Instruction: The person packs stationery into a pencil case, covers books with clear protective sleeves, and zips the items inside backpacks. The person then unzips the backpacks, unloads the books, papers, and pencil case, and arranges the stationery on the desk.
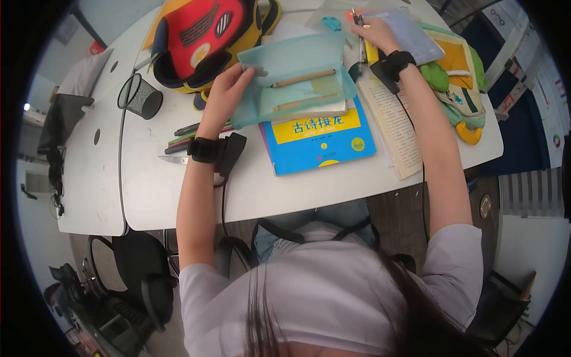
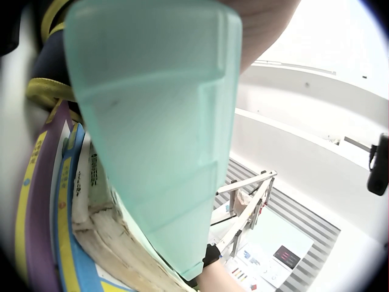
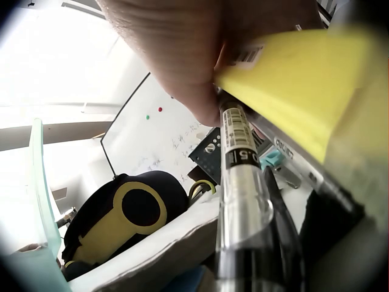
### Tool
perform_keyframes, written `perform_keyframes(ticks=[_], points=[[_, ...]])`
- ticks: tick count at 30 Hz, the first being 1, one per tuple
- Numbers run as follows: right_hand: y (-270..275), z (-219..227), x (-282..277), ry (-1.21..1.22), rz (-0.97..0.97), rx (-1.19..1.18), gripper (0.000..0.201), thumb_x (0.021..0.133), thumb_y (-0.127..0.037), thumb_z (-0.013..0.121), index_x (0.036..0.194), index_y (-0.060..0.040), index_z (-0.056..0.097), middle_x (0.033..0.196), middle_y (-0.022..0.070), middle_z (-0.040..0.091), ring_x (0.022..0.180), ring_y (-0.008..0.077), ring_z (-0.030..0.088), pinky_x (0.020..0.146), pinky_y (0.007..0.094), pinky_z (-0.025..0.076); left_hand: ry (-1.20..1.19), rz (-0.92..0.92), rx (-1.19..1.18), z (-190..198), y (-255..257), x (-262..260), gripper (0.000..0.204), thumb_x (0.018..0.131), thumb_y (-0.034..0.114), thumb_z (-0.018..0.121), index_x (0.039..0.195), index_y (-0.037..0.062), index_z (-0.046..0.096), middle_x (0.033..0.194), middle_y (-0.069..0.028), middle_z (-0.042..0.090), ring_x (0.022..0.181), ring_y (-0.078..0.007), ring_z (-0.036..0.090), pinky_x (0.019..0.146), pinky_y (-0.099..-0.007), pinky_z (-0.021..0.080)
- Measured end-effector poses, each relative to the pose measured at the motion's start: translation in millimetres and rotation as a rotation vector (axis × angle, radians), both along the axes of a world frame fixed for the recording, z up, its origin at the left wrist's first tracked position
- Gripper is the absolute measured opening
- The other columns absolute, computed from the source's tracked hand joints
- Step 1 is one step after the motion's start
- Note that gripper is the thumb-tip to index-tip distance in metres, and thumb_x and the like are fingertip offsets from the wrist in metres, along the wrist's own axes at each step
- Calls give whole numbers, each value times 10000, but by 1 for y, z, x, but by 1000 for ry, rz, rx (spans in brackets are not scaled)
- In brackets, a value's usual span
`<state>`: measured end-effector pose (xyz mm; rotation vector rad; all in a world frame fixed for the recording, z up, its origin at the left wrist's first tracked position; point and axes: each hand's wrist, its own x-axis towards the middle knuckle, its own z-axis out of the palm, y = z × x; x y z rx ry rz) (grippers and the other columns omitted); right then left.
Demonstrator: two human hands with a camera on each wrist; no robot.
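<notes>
My left hand (image 1: pixel 225 94) grips the left end of a translucent teal pencil case (image 1: pixel 291 56), thumb at its edge. The case has its lid raised and tilts over the books, with two wooden pencils (image 1: pixel 303 78) inside. In the left wrist view the case's smooth underside (image 2: pixel 152 121) hides most of the fingers. At the back right, my right hand (image 1: pixel 380 35) holds several pens, among them a clear-barrelled gel pen (image 3: pixel 246 194) marked 0.5. Against that hand is a yellow item (image 3: pixel 304 79) with a barcode label; its kind cannot be told.
Under the case lie a blue book (image 1: pixel 321 146) and a thicker worn book (image 2: pixel 115 237). An open book (image 1: pixel 392 131) lies to the right, beside a green-yellow bag (image 1: pixel 461 83). A red-yellow backpack (image 1: pixel 199 35), mesh pen cup (image 1: pixel 143 98) and loose pens (image 1: pixel 184 137) are left. Teal scissors (image 1: pixel 331 24) lie behind.
</notes>
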<state>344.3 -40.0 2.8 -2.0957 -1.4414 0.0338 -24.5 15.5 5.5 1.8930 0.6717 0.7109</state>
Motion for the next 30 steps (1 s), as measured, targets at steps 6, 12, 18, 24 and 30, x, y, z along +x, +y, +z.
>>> perform_keyframes(ticks=[6,12,18,24,30], points=[[-1,12,8,0,94,7,415,804,-424,563,925,-32,628,767,64,641,677,146,606,639,257,460,-10,168,170,8,-9,2,227,835,219,600,854,-3,561,753,-44,599,680,-78,513,633,-214,420],[4,19,41,798,462,-27,556,864,-389,538,1203,-10,314,1043,79,468,935,152,477,804,264,391,66,354,372,32,-35,2,260,797,199,652,696,-3,522,616,-35,592,563,-73,536,535,-189,414],[-49,21,-58,774,423,344,349,935,-329,432,1094,-34,528,699,-19,499,568,67,477,550,213,424,57,253,374,32,-45,3,168,823,149,611,812,-19,616,753,-73,666,650,-101,605,619,-218,460],[-64,20,-92,803,405,167,294,926,-314,450,1095,-85,521,721,-27,465,530,38,389,476,181,360,135,37,641,16,-51,16,185,815,70,570,986,22,618,893,-101,641,842,-221,594,747,-295,460],[-72,23,-99,906,346,196,289,921,-297,470,1030,-43,552,702,-20,470,536,45,406,478,202,375,259,39,947,-1,-55,25,254,768,65,585,1022,78,594,964,-73,580,887,-244,523,779,-340,394]])
